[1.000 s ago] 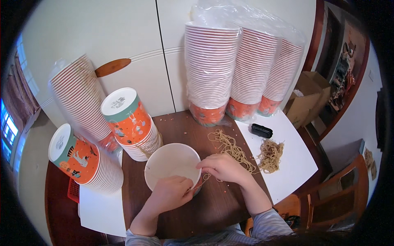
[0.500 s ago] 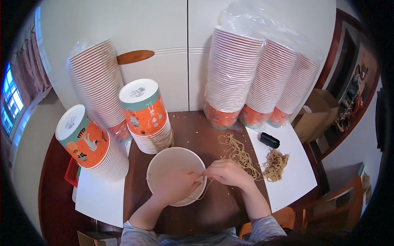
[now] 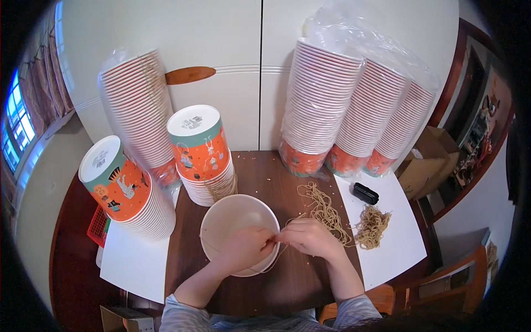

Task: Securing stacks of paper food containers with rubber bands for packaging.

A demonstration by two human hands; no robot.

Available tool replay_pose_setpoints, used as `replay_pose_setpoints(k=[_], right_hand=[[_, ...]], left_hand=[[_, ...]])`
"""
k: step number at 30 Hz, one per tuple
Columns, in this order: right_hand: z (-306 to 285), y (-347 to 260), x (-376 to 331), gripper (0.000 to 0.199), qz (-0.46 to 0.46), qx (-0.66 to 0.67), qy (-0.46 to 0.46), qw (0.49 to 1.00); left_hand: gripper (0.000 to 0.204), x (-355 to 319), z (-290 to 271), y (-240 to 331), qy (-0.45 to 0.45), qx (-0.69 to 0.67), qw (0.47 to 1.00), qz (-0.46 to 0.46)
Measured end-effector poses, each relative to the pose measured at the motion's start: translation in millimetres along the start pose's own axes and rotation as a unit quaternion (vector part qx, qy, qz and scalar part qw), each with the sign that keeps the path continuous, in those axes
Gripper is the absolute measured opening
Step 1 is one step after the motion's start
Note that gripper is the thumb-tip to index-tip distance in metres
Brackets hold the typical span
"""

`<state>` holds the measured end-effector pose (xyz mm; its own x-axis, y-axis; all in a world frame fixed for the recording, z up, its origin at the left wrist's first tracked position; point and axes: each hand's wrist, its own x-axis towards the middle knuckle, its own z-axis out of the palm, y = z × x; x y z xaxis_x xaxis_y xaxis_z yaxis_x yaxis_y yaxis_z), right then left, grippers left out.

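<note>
A white paper bucket [image 3: 228, 207] stands open side up on the brown table in front of me. My left hand [image 3: 250, 246] reaches over and into it, with its fingertips closed at the inner side of the right rim. Just outside that rim, my right hand [image 3: 307, 237] pinches with thumb and forefinger, meeting the left fingertips. A thin tan string [image 3: 272, 268] runs from the pinched spot down along the bucket's lower right side. More string shows at the left wall. The exact spot between my fingertips is hidden.
Loose tan strings [image 3: 323, 213] and a string bundle [image 3: 372, 228] lie right, near a black plastic object [image 3: 365, 193]. Upside-down orange-and-green bucket stacks [image 3: 202, 157] [image 3: 124, 191] stand left. Plastic-wrapped bucket stacks [image 3: 318, 99] [image 3: 135, 105] line the back.
The view has shifted slightly. My left fingers have curled closer to the rim, and both hands' fingertips now meet there. The bucket stays in place.
</note>
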<state>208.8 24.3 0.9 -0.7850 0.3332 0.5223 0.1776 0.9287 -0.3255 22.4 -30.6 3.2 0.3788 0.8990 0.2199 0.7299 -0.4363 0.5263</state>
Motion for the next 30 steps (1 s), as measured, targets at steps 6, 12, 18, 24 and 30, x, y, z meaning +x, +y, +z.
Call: replay_pose_setpoints(k=[6, 12, 18, 24, 30], right_hand=[[2.0, 3.3, 0.8, 0.016, 0.069, 0.065, -0.006, 0.995], [8.6, 12.4, 0.9, 0.013, 0.097, 0.13, -0.021, 0.986], [7.0, 16.9, 1.9, 0.014, 0.152, 0.249, -0.096, 0.952], [-2.5, 14.4, 0.0, 0.01, 0.219, 0.344, -0.086, 0.909], [-5.2, 34.2, -14.0, 0.014, 0.135, 0.38, -0.132, 0.906]], left_hand=[[0.012, 1.5, -1.1, -3.1, 0.022, -0.031, 0.999, 0.018], [0.01, 6.1, -20.9, -13.3, -0.034, -0.082, 0.993, 0.075], [0.009, 24.4, -50.8, -12.9, -0.204, -0.192, 0.953, 0.118], [0.006, 37.9, -41.3, -25.0, -0.295, -0.434, 0.851, -0.002], [0.004, 44.8, -26.7, -45.9, -0.214, -0.538, 0.805, -0.127]])
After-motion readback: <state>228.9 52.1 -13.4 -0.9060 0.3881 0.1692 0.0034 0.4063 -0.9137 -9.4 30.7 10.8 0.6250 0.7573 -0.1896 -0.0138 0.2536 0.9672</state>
